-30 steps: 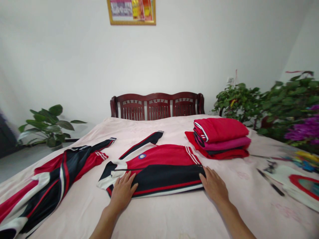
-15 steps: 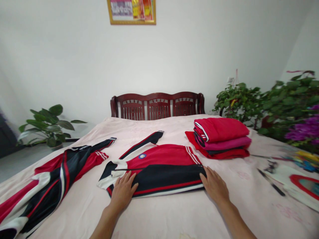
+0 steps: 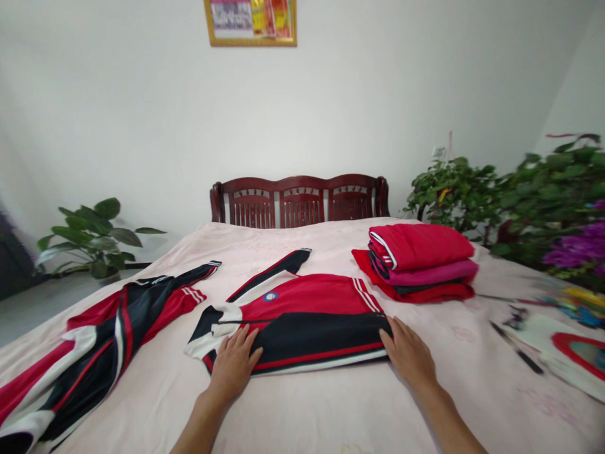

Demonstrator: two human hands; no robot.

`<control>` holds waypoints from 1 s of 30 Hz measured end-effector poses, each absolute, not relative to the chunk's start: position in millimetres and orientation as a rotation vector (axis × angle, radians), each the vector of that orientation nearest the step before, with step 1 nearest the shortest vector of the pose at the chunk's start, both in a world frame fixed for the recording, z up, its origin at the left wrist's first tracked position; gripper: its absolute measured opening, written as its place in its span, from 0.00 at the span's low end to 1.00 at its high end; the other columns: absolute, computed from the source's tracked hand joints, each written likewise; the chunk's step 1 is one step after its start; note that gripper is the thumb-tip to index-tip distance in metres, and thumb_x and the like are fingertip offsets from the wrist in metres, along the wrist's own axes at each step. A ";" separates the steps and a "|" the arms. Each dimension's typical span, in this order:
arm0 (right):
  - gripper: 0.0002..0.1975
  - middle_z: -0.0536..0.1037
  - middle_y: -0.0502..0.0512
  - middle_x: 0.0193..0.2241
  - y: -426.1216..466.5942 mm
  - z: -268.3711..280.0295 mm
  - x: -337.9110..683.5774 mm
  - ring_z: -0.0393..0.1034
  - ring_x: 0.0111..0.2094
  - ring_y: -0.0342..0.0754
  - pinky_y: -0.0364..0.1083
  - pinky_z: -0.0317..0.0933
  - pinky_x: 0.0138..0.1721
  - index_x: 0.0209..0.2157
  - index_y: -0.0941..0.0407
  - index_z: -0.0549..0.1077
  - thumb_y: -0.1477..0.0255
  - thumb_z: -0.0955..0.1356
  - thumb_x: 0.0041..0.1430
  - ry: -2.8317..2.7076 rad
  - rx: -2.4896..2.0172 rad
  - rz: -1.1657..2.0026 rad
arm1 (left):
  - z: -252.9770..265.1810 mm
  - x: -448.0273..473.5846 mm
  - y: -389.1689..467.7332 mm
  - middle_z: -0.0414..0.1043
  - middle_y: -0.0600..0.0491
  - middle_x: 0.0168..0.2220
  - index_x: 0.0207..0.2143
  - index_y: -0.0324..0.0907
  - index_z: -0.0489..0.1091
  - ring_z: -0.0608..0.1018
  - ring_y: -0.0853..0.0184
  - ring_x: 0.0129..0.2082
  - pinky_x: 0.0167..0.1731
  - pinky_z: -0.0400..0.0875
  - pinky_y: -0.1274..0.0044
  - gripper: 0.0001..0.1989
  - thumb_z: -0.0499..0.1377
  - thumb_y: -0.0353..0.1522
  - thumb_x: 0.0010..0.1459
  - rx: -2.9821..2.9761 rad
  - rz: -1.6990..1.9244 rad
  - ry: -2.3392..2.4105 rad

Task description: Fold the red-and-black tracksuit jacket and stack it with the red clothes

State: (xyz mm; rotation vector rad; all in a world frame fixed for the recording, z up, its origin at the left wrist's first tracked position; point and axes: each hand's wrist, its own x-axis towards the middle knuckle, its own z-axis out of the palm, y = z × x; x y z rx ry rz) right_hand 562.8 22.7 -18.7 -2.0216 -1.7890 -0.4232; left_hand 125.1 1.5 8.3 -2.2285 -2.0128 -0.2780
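Observation:
A red, navy and white track jacket (image 3: 307, 296) lies on the pale pink bed cover, its collar to the left and its striped hem to the right. One sleeve is folded across the front along the near side; the other stretches away toward the headboard. My left hand (image 3: 235, 358) rests flat near the collar and shoulder, fingers spread. At the hem end, my right hand (image 3: 409, 350) lies on the folded sleeve's cuff with its fingers stretched out. A second, crumpled jacket (image 3: 106, 334) in the same colours lies to the left.
A stack of folded red and magenta clothes (image 3: 423, 258) sits at the right on the bed cover (image 3: 302, 416). Farther right are a knife (image 3: 517, 348) and a white item with a red ring (image 3: 579, 353). Potted plants flank the bed, with a wooden headboard (image 3: 300, 202) behind.

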 end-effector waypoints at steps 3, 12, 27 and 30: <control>0.28 0.71 0.68 0.59 22.4 -18.9 563.4 0.67 0.58 0.58 0.54 0.60 0.59 0.60 0.64 0.67 0.61 0.56 0.68 -1.790 -2.024 -0.427 | 8.7 125.6 1.1 0.60 0.47 0.67 0.64 0.46 0.64 0.65 0.56 0.66 0.64 0.56 0.59 0.26 0.51 0.41 0.67 -2.224 -0.283 -2.020; 0.28 0.72 0.67 0.58 26.0 -24.8 566.3 0.68 0.57 0.58 0.55 0.62 0.58 0.60 0.63 0.67 0.61 0.57 0.68 -1.769 -2.010 -0.436 | 5.0 125.2 2.0 0.60 0.47 0.68 0.64 0.48 0.64 0.64 0.56 0.66 0.64 0.55 0.59 0.26 0.50 0.41 0.66 -2.216 -0.322 -2.033; 0.26 0.74 0.65 0.56 25.2 -22.0 568.7 0.69 0.57 0.61 0.59 0.63 0.57 0.57 0.56 0.69 0.60 0.58 0.62 -1.739 -1.937 -0.342 | 10.2 130.4 -3.1 0.61 0.47 0.67 0.64 0.48 0.64 0.64 0.56 0.66 0.65 0.55 0.59 0.25 0.52 0.40 0.66 -2.212 -0.366 -2.055; 0.25 0.75 0.65 0.54 24.4 -20.4 569.6 0.69 0.56 0.63 0.60 0.64 0.55 0.56 0.53 0.71 0.61 0.60 0.60 -1.763 -1.894 -0.316 | 10.7 131.4 -4.1 0.60 0.48 0.67 0.64 0.48 0.64 0.64 0.55 0.66 0.65 0.55 0.58 0.25 0.51 0.40 0.67 -2.215 -0.364 -2.054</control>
